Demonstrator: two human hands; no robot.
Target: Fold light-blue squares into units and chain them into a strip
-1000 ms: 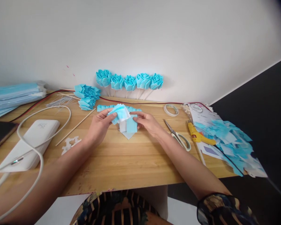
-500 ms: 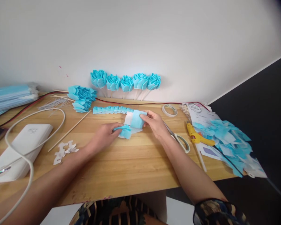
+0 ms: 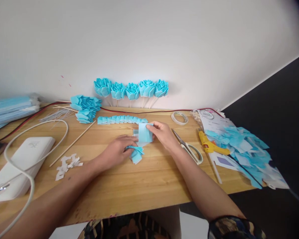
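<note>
Between the thumb and fingers of my right hand (image 3: 161, 133) is a blue square sheet (image 3: 145, 132), held upright just above the wooden table. My left hand (image 3: 117, 151) grips a small stack of blue pieces (image 3: 136, 155), fanned out toward the right. Its fingertips reach close to a pale sheet lying under the blue square. Behind both hands runs a row of overlapping folded blue pieces (image 3: 119, 119), flat on the table. A pair of scissors (image 3: 189, 147) lies to the right of my right wrist.
Blue flowers on sticks (image 3: 132, 90) lean against the wall; more blue flowers (image 3: 86, 107) lie left. On the right are a tape roll (image 3: 179, 118), a yellow glue gun (image 3: 211, 144) and a blue pile (image 3: 244, 149). A white power bank (image 3: 37, 156), cable and stick (image 3: 73, 143) lie left.
My left hand with the stack has come slightly nearer and to the right. The blue square in my right hand now stands more upright, and the view has tilted a little.
</note>
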